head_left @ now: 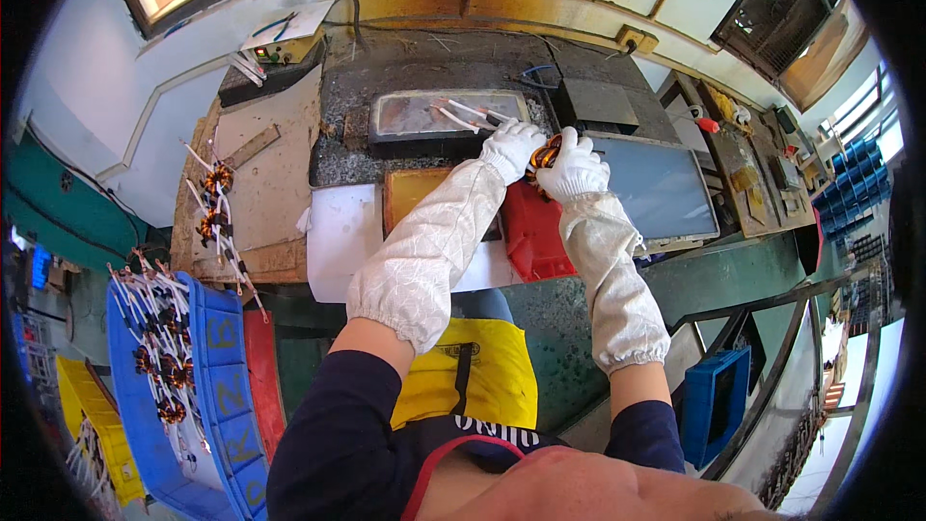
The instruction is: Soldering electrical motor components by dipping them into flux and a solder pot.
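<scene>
My left hand [511, 149] and my right hand [575, 168], both in white gloves, are closed on a ring-shaped copper wire coil [543, 156], one at each side of it. White-sleeved leads [467, 114] reach left from beside my left hand, over a shallow rectangular metal pot [405, 116] with a silvery surface. Whether their tips touch that surface I cannot tell. Just below the coil is a red container [535, 241], partly covered by my right forearm. Part of the coil is hidden by my gloved fingers.
Finished-looking coils with white leads [214, 203] lie at the bench's left. More fill a blue crate [227, 367] on the lower left. A dark metal box [596, 106] and a grey-blue panel [656, 188] stand right. Pliers [277, 26] rest on a control box at back left.
</scene>
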`<state>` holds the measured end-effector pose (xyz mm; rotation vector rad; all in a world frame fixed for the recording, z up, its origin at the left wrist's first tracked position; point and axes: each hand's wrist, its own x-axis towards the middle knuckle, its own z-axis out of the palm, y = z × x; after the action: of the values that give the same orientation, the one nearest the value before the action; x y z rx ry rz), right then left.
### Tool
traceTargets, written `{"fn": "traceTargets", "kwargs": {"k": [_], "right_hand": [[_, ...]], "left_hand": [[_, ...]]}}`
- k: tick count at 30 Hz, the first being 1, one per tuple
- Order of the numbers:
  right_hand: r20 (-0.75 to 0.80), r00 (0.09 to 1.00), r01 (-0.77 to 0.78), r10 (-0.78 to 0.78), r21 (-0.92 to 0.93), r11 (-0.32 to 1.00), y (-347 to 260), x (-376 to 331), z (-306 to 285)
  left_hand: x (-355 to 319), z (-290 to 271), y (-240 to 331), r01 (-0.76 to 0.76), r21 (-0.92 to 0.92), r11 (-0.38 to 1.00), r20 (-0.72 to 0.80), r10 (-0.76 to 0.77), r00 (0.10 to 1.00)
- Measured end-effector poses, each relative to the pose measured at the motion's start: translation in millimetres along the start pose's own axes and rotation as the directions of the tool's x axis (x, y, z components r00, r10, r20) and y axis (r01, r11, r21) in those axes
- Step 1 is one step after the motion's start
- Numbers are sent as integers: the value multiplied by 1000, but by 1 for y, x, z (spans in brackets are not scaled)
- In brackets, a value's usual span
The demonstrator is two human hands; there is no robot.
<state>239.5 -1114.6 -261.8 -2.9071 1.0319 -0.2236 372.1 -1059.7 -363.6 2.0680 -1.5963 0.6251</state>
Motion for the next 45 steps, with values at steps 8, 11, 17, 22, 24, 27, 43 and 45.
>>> {"fn": "traceTargets", "kwargs": {"k": [8,11,17,22,24,27,43,45], "right_hand": [[-27,999,-22,21,-15,1000,-4,0,0],[-16,1000,-26,26,-15,1000,-4,1,-1],[-21,999,-31,30,-10,999,-4,1,0],[-13,999,-41,41,-24,999,-4,2,3],[-18,999,-37,37,-24,999,-3,2,4],[-29,999,-43,42,-27,999,-3,2,5],[-39,999,-34,33,-13,999,-5,2,2],[-14,998,-55,55,-2,998,-5,2,2]], "left_hand": [[5,2,-6,39,-116,992,115,-25,993],[5,0,-6,14,-120,993,97,-3,995],[10,-8,-6,77,-181,980,220,-36,975],[12,-12,-9,66,-240,969,269,1,963],[13,-13,-10,52,-264,963,242,15,970],[16,-13,-12,77,-293,953,269,5,963],[19,-20,-13,140,-288,947,393,-16,919],[18,-18,-14,131,-294,947,353,-19,935]]}}
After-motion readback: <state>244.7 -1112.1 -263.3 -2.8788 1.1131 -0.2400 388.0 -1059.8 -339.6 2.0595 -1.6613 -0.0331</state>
